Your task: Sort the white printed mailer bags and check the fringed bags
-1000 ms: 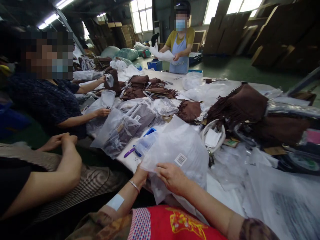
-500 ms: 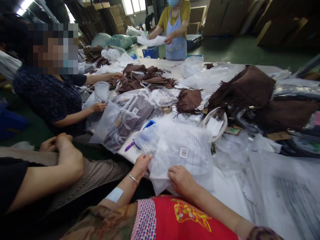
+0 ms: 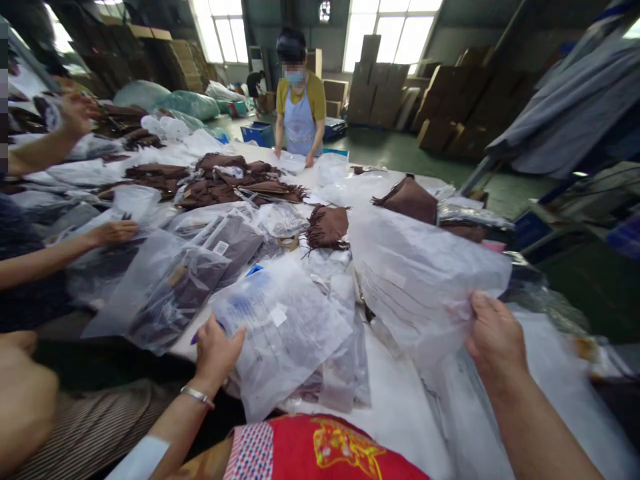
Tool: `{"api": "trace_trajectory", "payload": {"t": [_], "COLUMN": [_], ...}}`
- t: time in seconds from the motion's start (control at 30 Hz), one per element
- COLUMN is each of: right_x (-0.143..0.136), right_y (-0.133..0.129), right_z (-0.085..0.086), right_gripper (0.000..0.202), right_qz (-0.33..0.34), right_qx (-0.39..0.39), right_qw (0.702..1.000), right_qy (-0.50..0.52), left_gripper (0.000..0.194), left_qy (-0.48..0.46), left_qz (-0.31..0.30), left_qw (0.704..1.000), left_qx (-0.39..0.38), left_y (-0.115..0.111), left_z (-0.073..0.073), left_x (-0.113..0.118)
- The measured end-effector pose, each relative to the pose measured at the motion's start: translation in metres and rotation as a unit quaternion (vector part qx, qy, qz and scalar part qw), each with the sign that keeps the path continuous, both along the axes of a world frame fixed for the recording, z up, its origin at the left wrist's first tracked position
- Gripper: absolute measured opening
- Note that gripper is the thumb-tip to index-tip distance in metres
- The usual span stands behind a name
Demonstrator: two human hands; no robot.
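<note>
My right hand (image 3: 495, 337) is closed on the edge of a frosted plastic bag (image 3: 410, 280), raised and spread over the right part of the table. At the left edge of another frosted bag (image 3: 285, 327), which has printed text and a small white label, is my left hand (image 3: 217, 350). Its thumb and fingers are apart, and it wears a silver bracelet. Beneath that second bag, more clear bags with brown contents (image 3: 340, 373) show. A brown fringed pouch (image 3: 327, 227) lies beyond the two bags.
Bagged brown goods (image 3: 190, 273) lie to the left, near a co-worker's hand (image 3: 113, 232). Brown fringed pieces (image 3: 215, 183) are heaped farther back. A roll of tape (image 3: 287, 243) lies mid-table. Across the table stands a person in a light blue apron (image 3: 299, 123).
My right hand has moved right and lifted a frosted bag. My left hand has loosened its hold on the other bag. The view has turned right, and the far person's hands are lower.
</note>
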State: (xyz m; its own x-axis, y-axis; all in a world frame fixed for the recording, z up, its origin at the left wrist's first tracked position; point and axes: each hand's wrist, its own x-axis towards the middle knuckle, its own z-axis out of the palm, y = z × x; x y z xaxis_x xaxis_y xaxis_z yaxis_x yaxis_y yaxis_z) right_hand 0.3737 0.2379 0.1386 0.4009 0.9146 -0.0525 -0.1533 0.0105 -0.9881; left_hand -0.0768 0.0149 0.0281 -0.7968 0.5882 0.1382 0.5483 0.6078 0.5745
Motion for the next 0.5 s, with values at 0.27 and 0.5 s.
{"api": "trace_trajectory", "payload": {"t": [0.27, 0.5], "right_x": [0.003, 0.023], "right_y": [-0.032, -0.053], "right_z": [-0.021, -0.001], "right_gripper": [0.043, 0.038], "right_qz": [0.049, 0.099], "right_qx": [-0.030, -0.016], "right_qw": [0.997, 0.983], "right_qy": [0.054, -0.156], "left_gripper": [0.062, 0.105], "left_qy": [0.195, 0.217], "left_qz": [-0.415, -0.628], "left_qw": [0.856, 0.717], "left_qx": [0.238, 0.209], "left_y": [0.144, 0.224], "left_z": [0.130, 0.188], "left_x": [0.096, 0.212]}}
